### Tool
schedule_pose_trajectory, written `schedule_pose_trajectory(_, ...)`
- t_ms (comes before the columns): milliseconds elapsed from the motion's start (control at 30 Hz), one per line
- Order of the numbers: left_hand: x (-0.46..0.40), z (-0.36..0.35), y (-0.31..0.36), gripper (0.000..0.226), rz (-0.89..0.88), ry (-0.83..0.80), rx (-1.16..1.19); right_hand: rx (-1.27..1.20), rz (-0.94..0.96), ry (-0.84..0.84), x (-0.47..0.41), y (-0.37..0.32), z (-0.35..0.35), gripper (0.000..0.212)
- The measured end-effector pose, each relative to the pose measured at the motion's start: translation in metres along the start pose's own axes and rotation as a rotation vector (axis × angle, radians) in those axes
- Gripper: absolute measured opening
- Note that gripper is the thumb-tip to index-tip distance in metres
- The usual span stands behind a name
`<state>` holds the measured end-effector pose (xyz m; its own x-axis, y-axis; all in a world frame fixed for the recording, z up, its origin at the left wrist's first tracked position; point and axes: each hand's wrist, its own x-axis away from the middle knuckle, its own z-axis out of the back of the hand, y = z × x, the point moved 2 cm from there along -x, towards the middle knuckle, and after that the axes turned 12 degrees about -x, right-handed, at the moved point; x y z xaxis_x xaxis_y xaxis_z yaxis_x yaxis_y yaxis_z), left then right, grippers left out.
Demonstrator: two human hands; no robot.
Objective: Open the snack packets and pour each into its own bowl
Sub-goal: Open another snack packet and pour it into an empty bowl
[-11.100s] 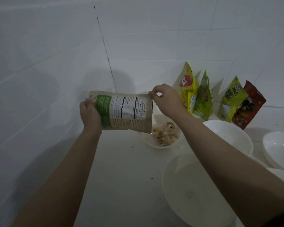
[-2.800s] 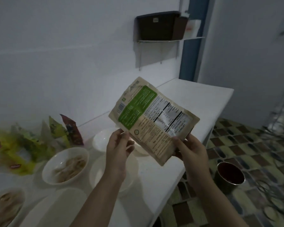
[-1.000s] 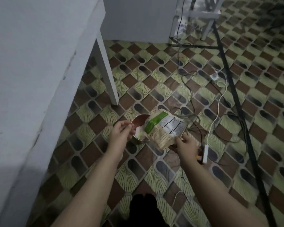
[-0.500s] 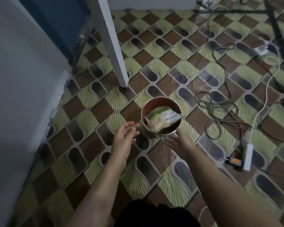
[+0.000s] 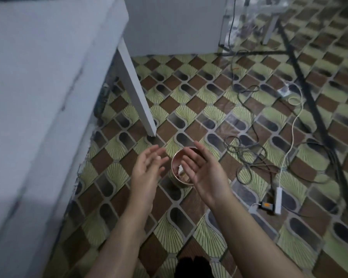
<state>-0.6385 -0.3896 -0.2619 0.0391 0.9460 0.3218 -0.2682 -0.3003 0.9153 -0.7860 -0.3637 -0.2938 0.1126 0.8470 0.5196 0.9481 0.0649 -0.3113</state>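
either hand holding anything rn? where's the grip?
Nothing held. Left hand and right hand are both open, fingers straight, above the round tin on the floor.

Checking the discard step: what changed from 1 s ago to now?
The right hand has let go of the emptied packet, which now lies inside the round bin on the floor. Both hands, left hand too, hang open and empty above it. The bin, table leg and cables stayed put.

Round bin (image 5: pixel 174 173): shiny copper-toned metal rim, smooth. Patterned brown-and-green floor (image 5: pixel 209 101): smooth, slight sheen, looks like vinyl or tile. White square table leg (image 5: pixel 136 93): matt painted finish. White power strip (image 5: pixel 278 200): smooth plastic. Cables rubbery, matt.
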Motion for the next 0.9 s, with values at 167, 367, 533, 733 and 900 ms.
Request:
schedule_pose_trajectory(167,0.041,0.041,0.099,0.022,-0.154,0.097,0.004,0.098,0.056,-0.189,0.064,-0.018,-0.106,0.030)
schedule_pose_trajectory(367,0.104,0.116,0.183,0.017,-0.299,0.353,0.044,0.370,0.133,-0.421,0.134,-0.012,-0.218,0.023)
schedule_pose_trajectory(533,0.177,0.188,0.204,0.017,-0.330,0.638,0.014,0.594,0.115,-0.610,0.191,0.027,-0.285,0.025)
schedule_pose_trajectory(733,0.289,0.265,0.186,0.017,-0.320,0.985,0.075,0.647,-0.138,-0.866,0.266,0.121,-0.319,0.026)
schedule_pose_trajectory(900,0.390,0.315,0.148,0.016,-0.248,1.280,0.094,0.695,-0.371,-1.061,0.340,0.205,-0.319,0.026)
